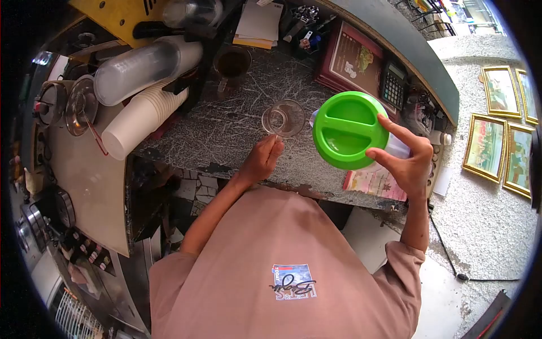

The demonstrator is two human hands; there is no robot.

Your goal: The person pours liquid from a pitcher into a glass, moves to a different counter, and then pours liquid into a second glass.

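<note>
A clear glass mug (291, 116) stands on the dark, scratched counter (197, 141), and my left hand (263, 159) is closed around its handle. To the right, my right hand (407, 164) grips a clear plastic container by its bright green lid (344, 138), thumb and forefinger spread along the lid's edge. Part of the container's clear body (398, 148) shows beside the fingers; the rest is hidden under the lid. Under the container, a pink printed paper (375, 184) lies at the counter's front edge. Behind the mug sits a second glass mug (232, 63) with a dark inside.
Stacked white paper cups (141, 121) and clear plastic cups (138, 70) lie on the left. Maroon menu folders (353, 59), a calculator (393, 85) and a holder of cutlery (305, 31) line the back. Framed pictures (484, 141) stand beyond the counter's right end.
</note>
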